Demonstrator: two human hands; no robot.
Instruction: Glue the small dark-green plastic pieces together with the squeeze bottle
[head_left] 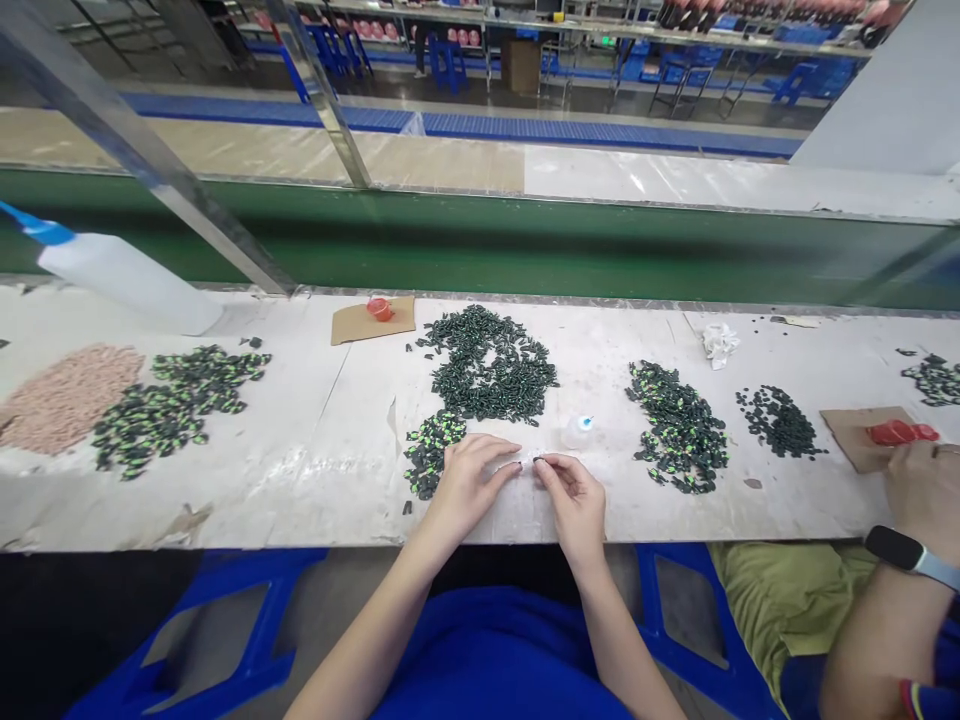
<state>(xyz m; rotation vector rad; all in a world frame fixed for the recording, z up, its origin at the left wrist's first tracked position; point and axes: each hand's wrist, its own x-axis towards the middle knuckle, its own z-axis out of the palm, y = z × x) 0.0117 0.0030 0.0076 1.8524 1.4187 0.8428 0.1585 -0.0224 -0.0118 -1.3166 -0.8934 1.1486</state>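
My left hand [474,478] is over the table edge, beside a small pile of dark pieces with yellow-green marks [433,450]. A tiny dark piece [520,464] shows at its thumb tip, close to the index finger. Just across from it, my right hand [579,500] pinches another small dark piece [538,460] between thumb and index finger. The two hands are a short gap apart. Behind them stands a small clear bottle with a blue tip [579,430]. A large pile of dark green pieces [491,365] spreads farther back.
Left are a large white bottle [127,280], pinkish pieces [71,395] and marked dark pieces [180,400]. A red cap [379,309] sits on cardboard [349,326]. More piles [679,430] and crumpled tissue [720,344] lie right, near a co-worker's hand [926,490].
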